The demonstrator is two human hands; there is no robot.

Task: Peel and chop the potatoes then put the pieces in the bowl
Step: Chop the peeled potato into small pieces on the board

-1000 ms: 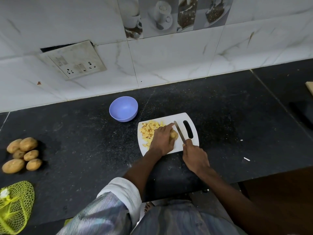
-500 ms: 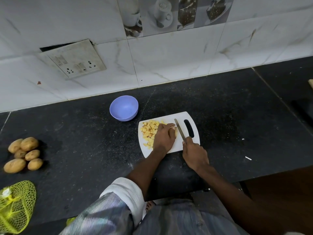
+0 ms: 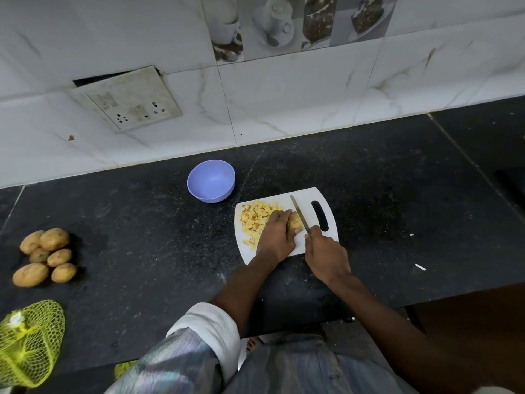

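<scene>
On the white cutting board (image 3: pixel 326 200), the left hand (image 3: pixel 277 237) curls its fingers over a potato (image 3: pixel 294 220), holding it down; the potato pokes out on the right of that grip; just right of it the knife (image 3: pixel 300 215) blade stands against the potato, its handle hidden inside the closed grip of the right hand (image 3: pixel 326 255); left of the left hand lies a heap of yellow potato pieces (image 3: pixel 255 220); beyond them, off the board on the dark bench (image 3: pixel 142 251), sits the purple bowl (image 3: pixel 211 180); far left lie whole potatoes (image 3: pixel 45 255).
</scene>
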